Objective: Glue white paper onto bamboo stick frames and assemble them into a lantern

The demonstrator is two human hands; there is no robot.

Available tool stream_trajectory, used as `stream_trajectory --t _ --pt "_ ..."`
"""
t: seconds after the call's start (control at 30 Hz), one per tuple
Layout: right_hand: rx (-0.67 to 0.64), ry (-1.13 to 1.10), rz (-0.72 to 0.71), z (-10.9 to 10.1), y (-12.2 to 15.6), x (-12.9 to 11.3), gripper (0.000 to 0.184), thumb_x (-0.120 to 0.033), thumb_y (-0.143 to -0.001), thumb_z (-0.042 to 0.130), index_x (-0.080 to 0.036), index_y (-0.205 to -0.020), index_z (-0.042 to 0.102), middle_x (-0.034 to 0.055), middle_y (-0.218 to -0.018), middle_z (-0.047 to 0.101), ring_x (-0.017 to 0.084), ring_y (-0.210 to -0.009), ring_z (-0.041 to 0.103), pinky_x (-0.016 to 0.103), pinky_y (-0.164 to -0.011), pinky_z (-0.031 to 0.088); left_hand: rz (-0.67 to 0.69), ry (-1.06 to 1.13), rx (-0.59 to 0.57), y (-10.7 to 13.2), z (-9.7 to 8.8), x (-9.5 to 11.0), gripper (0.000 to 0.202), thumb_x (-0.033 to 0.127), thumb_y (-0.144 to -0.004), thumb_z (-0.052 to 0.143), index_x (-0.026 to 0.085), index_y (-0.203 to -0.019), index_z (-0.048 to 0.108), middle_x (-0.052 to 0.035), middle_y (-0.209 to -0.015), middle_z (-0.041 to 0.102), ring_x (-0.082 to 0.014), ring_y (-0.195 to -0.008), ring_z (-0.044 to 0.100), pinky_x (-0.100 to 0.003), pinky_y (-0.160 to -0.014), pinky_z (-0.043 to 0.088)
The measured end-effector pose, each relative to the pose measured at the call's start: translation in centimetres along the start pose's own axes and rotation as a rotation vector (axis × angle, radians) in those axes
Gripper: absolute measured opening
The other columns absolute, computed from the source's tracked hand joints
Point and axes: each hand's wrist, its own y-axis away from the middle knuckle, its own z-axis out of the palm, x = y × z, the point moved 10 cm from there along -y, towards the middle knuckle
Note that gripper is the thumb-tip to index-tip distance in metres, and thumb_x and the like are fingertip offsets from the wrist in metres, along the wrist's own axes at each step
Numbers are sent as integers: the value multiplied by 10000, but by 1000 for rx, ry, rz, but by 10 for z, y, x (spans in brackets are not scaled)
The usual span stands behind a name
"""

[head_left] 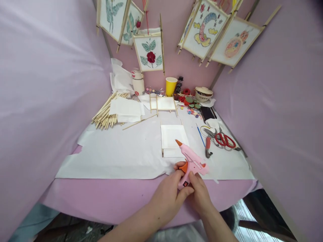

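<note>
Glue gun [193,156] in pink plastic, right of center in the lower half of the frame, is held between two bare hands just above the near edge of a worktable's white sheet [101,158]. The left hand [166,191] is curled around the handle [181,182], its fingers by the orange trigger [184,167]; the right hand [201,193] closes on the handle's other side. The orange nozzle [178,143] points up and left, overlapping a white paper-covered frame [174,134] at center; whether they touch cannot be told.

The tool looks light and rigid, its smooth casing perhaps a little slippery. The handle appears the sound place to hold it, with fingers kept off the nozzle, which could be hot. The paper frame, by contrast, looks light and fragile, best taken by its wooden edges rather than its soft panel.

Wooden sticks [103,116] lie heaped at left; red-handled scissors [225,140] and pliers [208,146] rest at right. Decorated paper panels [148,52] hang across the top.
</note>
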Motion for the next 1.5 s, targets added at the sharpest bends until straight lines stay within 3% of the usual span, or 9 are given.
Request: stream_trajectory --t 0.1,0.17,0.23,0.3,0.43,0.6,0.97,1.37,1.5 --pt "5 40 -13 -14 -6 -17 422 -561 -879 555 -188 -1036 677 99 -1040 708 239 -956 657 345 -816 509 88 -126 -13 -14 -27 3 247 406 -921 452 242 -965 632 -67 -1019 690 -230 -938 628 -383 -836 492" --pt "64 184 -51 -30 -11 -34 431 -552 -880 553 -167 -1020 686 105 -1029 705 246 -985 640 329 -821 491 68 -233 136 -31 -70 -10 318 405 -954 392 225 -984 653 -62 -992 693 -223 -940 624 -386 -869 495" --pt "73 351 -21 -37 -15 -43 456 -566 -876 545 -147 -969 699 108 -978 709 243 -924 640 315 -772 487 104 -386 266 -49 -107 -19 331 362 -958 388 215 -1093 652 -77 -1125 669 -241 -1076 584 -421 -969 459" --pt "43 489 55 -34 -16 -45 478 -580 -879 524 -139 -922 703 100 -925 708 227 -831 636 301 -709 481 144 -501 270 -68 -120 -30 346 307 -950 392 219 -1174 641 -77 -1291 605 -267 -1225 503 -475 -1047 400" --pt "-18 679 154 -17 -15 -40 479 -570 -897 476 -146 -808 679 54 -762 672 184 -660 583 278 -605 437 143 -592 175 -88 -108 -51 375 280 -966 369 259 -1257 604 -50 -1466 488 -311 -1401 326 -579 -1065 332" --pt "-18 896 66 -6 -21 -38 457 -556 -904 460 -165 -723 610 18 -595 597 181 -575 556 277 -573 399 153 -618 158 -87 -94 -56 322 283 -965 401 282 -1168 650 -28 -1442 519 -295 -1424 300 -562 -1082 292" --pt "101 1349 -368 9 -9 -60 402 -454 -978 371 -173 -774 574 95 -739 591 253 -757 538 369 -721 379 144 -624 158 -88 -95 -58 279 278 -955 429 280 -1117 657 -17 -1434 528 -283 -1431 298 -564 -1093 257" --pt "137 1396 -347 -1 -11 -59 409 -430 -978 371 -166 -757 593 112 -733 606 293 -820 550 433 -783 377 159 -633 169 -88 -94 -61 293 277 -961 413 278 -1135 648 -20 -1421 537 -289 -1420 318 -570 -1094 247" --pt "251 1087 -203 -27 -8 -60 465 -563 -918 453 -157 -782 633 127 -777 643 283 -812 576 403 -765 406 138 -623 199 -88 -98 -59 286 258 -945 465 262 -1183 623 -32 -1434 527 -277 -1421 322 -542 -1114 233"
